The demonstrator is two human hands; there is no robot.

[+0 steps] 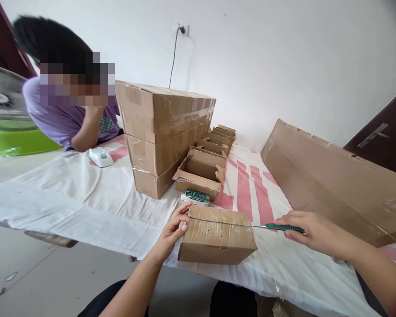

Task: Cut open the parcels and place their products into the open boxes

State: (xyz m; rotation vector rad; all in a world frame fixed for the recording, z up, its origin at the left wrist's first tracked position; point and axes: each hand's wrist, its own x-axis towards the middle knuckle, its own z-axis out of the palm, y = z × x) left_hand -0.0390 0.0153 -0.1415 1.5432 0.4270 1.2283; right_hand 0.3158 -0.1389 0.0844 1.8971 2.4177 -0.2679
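A small closed cardboard box [218, 235] lies on the white and pink cloth [95, 198] right in front of me. My left hand [172, 231] grips the box's left end, fingers curled against it. My right hand [312, 232] is closed on a green-handled utility knife [282, 227], whose thin blade points left and reaches the box's upper right corner at the taped seam.
Three large taped cartons [161, 136] are stacked behind, with a row of small open boxes [201, 174] beside them and a green and white packet [197, 196]. A long flat carton [333, 176] lies at right. Another person [66, 110] leans at far left near a white device [100, 157] and a fan [3, 99].
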